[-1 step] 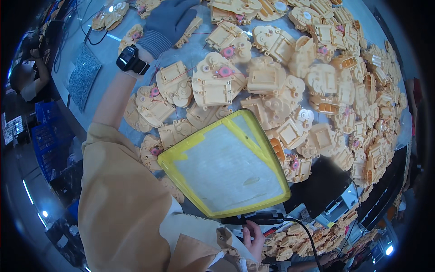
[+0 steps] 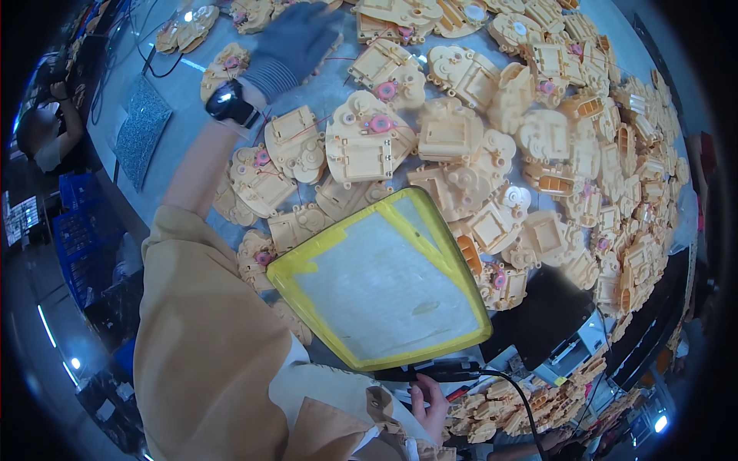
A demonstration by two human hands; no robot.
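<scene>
My left hand (image 2: 294, 48), in a dark grey-blue knitted glove, reaches over the far part of the table. Motion smears its fingers; I cannot tell what they hold. On its wrist sits a black watch (image 2: 234, 104). Close by lie a beige plastic housing with a pink round part (image 2: 225, 69) and another beige housing (image 2: 389, 71) with red wires. My bare right hand (image 2: 431, 407) is low in the picture, thumb and fingers curled, below a black corded tool (image 2: 442, 372). Its fingertips come near the tool's lower edge; whether they grip it is unclear.
A pale panel with a yellow taped border (image 2: 377, 284) covers the middle. Beige housings (image 2: 615, 184) are heaped along the right. A bag of small parts (image 2: 144, 131) lies at the left, near blue crates (image 2: 77, 230). Another person (image 2: 50, 138) is at far left.
My left hand has shifted slightly right and toward me, covering the beige piece that showed beside its fingers. My right hand and the taped panel have barely moved.
</scene>
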